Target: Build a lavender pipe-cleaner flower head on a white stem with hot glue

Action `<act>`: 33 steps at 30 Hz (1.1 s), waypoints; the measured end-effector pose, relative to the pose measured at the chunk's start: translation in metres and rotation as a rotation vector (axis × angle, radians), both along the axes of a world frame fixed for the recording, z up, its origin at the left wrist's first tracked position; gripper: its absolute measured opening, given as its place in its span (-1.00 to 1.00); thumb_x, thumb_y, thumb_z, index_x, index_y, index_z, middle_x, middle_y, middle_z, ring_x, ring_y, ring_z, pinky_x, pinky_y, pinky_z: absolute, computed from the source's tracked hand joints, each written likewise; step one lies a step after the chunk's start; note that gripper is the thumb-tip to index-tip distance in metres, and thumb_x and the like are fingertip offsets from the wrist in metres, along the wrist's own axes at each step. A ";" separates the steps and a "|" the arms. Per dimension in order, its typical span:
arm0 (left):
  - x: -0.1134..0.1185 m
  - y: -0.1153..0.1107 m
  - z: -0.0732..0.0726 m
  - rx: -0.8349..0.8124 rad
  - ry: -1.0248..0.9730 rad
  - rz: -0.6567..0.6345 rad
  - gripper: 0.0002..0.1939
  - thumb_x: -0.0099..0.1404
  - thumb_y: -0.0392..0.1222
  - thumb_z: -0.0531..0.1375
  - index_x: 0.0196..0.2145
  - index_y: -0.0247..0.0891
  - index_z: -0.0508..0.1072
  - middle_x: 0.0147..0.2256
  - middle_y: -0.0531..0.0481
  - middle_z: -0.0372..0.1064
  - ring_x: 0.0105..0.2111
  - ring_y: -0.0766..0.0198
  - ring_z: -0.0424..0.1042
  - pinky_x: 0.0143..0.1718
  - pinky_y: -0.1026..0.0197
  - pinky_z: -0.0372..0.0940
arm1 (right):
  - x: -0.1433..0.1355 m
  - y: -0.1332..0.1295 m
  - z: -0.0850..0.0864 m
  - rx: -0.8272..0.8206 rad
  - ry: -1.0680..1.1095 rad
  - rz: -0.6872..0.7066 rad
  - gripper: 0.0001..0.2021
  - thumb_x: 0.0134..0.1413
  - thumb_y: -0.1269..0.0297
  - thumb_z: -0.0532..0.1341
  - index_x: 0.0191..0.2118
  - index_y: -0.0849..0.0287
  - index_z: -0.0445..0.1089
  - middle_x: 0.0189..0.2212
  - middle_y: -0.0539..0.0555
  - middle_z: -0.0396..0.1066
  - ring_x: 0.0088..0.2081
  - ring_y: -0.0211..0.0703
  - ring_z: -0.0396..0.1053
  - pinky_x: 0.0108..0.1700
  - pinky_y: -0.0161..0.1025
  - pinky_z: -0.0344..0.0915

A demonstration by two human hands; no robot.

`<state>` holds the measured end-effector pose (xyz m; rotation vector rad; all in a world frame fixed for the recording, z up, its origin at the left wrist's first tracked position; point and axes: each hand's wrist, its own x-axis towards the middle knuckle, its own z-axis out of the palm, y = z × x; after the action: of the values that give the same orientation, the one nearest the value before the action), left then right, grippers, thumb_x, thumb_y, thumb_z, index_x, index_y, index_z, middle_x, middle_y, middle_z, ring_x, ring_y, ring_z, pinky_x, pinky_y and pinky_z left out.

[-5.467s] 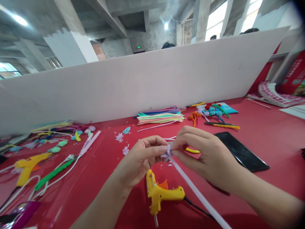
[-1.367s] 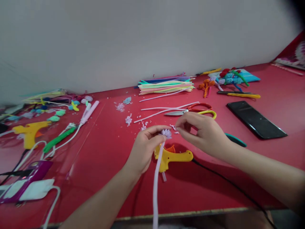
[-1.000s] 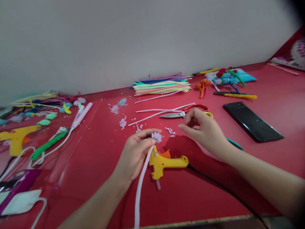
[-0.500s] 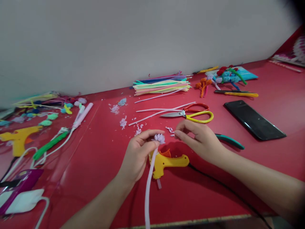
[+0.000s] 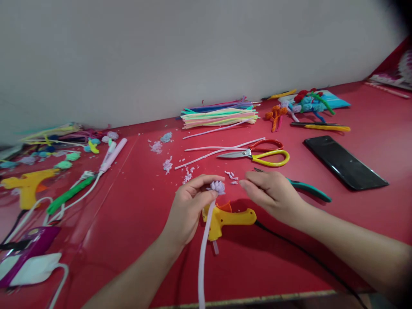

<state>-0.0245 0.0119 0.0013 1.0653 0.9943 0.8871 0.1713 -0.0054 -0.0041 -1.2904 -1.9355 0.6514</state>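
My left hand (image 5: 189, 206) pinches a lilac pipe-cleaner flower (image 5: 218, 187) between thumb and fingers, just below its petals. From it a pale lilac stem (image 5: 203, 257) hangs toward the table's front edge. My right hand (image 5: 273, 193) is curled closed to the right, apart from the flower; whatever its fingers hold, if anything, is hidden. Beneath and behind that hand lie teal-handled pliers (image 5: 310, 190), partly covered. Short lilac snippets (image 5: 231, 175) lie between the hands. A yellow hot glue gun (image 5: 236, 217) rests below them, partly behind the stem.
Red-and-yellow-handled scissors (image 5: 270, 157) lie beyond my hands, beside loose lilac pipe cleaners (image 5: 209, 159). A bundle of pipe cleaners (image 5: 220, 116) sits by the wall. At right is a black phone (image 5: 346, 162); at left, another glue gun (image 5: 28, 184) and a pink tool (image 5: 112, 156) with cords.
My right hand has shifted slightly right, away from the flower, and its fingers have curled in. The left hand keeps its pinch on the flower. The view has shifted a little.
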 end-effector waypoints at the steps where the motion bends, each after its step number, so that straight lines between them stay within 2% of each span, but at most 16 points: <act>1: 0.000 0.000 0.000 -0.001 -0.001 -0.001 -0.77 0.11 -0.36 0.23 -0.25 -0.22 0.56 -0.35 0.02 0.45 -0.38 0.35 0.37 -0.30 0.30 0.22 | -0.001 0.000 0.000 0.005 0.001 0.012 -0.64 0.21 0.28 0.03 -0.60 0.13 -0.02 -0.69 -0.15 -0.07 -0.63 -0.38 -0.06 -0.57 -0.34 -0.09; 3: 0.001 0.000 0.000 -0.005 -0.005 0.001 -0.78 0.10 -0.36 0.23 -0.26 -0.22 0.56 -0.35 0.01 0.45 -0.38 0.33 0.37 -0.30 0.29 0.22 | -0.002 -0.001 0.001 0.003 0.049 0.052 -0.72 0.19 0.30 0.07 -0.55 0.15 0.13 -0.64 -0.12 0.13 -0.58 -0.37 0.09 -0.51 -0.38 0.04; 5: 0.001 0.000 0.001 -0.014 -0.008 0.002 -0.78 0.10 -0.35 0.23 -0.26 -0.22 0.56 -0.34 0.00 0.45 -0.37 0.31 0.37 -0.29 0.27 0.23 | -0.003 -0.002 0.003 0.010 0.102 0.112 -0.92 0.13 0.41 0.09 -0.37 0.16 0.29 -0.45 -0.04 0.35 -0.44 -0.34 0.27 -0.36 -0.39 0.18; 6: 0.002 0.000 0.001 -0.019 -0.007 0.001 -0.78 0.10 -0.35 0.23 -0.26 -0.22 0.56 -0.34 0.00 0.46 -0.36 0.30 0.38 -0.29 0.26 0.23 | -0.003 -0.003 0.003 0.015 0.115 0.143 -0.90 0.09 0.46 0.08 -0.30 0.15 0.30 -0.38 -0.02 0.39 -0.39 -0.32 0.30 -0.30 -0.38 0.20; 8: 0.001 0.000 0.001 -0.028 0.001 0.003 -0.77 0.10 -0.34 0.24 -0.25 -0.22 0.56 -0.34 0.00 0.46 -0.36 0.29 0.38 -0.28 0.25 0.24 | -0.003 -0.004 0.004 0.003 0.109 0.175 -0.84 0.06 0.52 0.03 -0.33 0.15 0.28 -0.42 -0.03 0.37 -0.41 -0.31 0.29 -0.31 -0.37 0.19; 12: 0.001 0.000 0.002 -0.026 0.007 0.021 -0.76 0.08 -0.34 0.25 -0.25 -0.24 0.57 -0.34 -0.01 0.46 -0.36 0.29 0.38 -0.29 0.27 0.24 | 0.000 -0.006 0.004 -0.037 0.112 0.128 -0.82 0.07 0.52 -0.08 -0.46 0.12 0.11 -0.61 -0.09 0.20 -0.58 -0.33 0.13 -0.49 -0.36 0.07; 17: 0.002 0.000 0.002 -0.024 0.006 0.030 -0.78 0.06 -0.35 0.25 -0.28 -0.24 0.57 -0.35 0.00 0.46 -0.37 0.30 0.38 -0.30 0.28 0.23 | -0.002 -0.006 0.005 -0.067 0.101 0.086 -0.79 0.12 0.44 -0.05 -0.52 0.12 0.07 -0.65 -0.11 0.10 -0.61 -0.36 0.03 -0.54 -0.36 0.01; 19: 0.002 0.000 0.001 -0.025 0.003 0.023 -0.78 0.07 -0.35 0.25 -0.28 -0.24 0.57 -0.34 0.00 0.46 -0.36 0.29 0.39 -0.28 0.27 0.24 | -0.004 -0.005 0.005 -0.129 0.156 0.080 -0.76 0.17 0.37 0.01 -0.53 0.14 0.13 -0.65 -0.11 0.14 -0.60 -0.37 0.07 -0.53 -0.37 0.05; 22: 0.000 0.000 0.000 -0.029 -0.003 0.008 -0.77 0.09 -0.35 0.24 -0.25 -0.22 0.56 -0.34 0.00 0.46 -0.37 0.30 0.38 -0.29 0.26 0.24 | -0.006 -0.004 0.005 -0.299 0.421 0.123 -0.85 0.16 0.27 0.14 -0.41 0.17 0.28 -0.57 -0.07 0.30 -0.52 -0.34 0.26 -0.44 -0.38 0.22; 25: 0.000 -0.001 -0.001 -0.032 -0.005 0.003 -0.76 0.11 -0.35 0.23 -0.24 -0.21 0.55 -0.33 0.00 0.46 -0.38 0.29 0.39 -0.29 0.24 0.24 | -0.006 -0.003 0.004 -0.475 0.643 0.173 -0.86 0.17 0.24 0.16 -0.34 0.19 0.32 -0.55 -0.05 0.36 -0.50 -0.33 0.33 -0.39 -0.35 0.29; 30: 0.001 0.000 0.001 -0.037 -0.003 0.009 -0.77 0.09 -0.34 0.25 -0.25 -0.24 0.56 -0.35 -0.01 0.47 -0.39 0.28 0.40 -0.30 0.24 0.25 | -0.003 -0.001 0.003 -0.539 0.747 0.228 -0.80 0.23 0.22 0.11 -0.35 0.21 0.36 -0.56 -0.03 0.39 -0.50 -0.32 0.34 -0.37 -0.33 0.30; 33: 0.001 0.000 0.001 -0.028 -0.005 0.006 -0.77 0.10 -0.34 0.24 -0.25 -0.23 0.56 -0.34 0.00 0.47 -0.38 0.30 0.40 -0.29 0.26 0.25 | -0.003 -0.002 0.003 -0.525 0.666 0.202 -0.65 0.26 0.14 0.06 -0.49 0.21 0.34 -0.69 -0.07 0.28 -0.63 -0.35 0.24 -0.49 -0.36 0.23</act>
<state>-0.0236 0.0118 0.0021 1.0364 1.0033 0.8777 0.1680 -0.0075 -0.0013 -0.9769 -1.3814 1.5470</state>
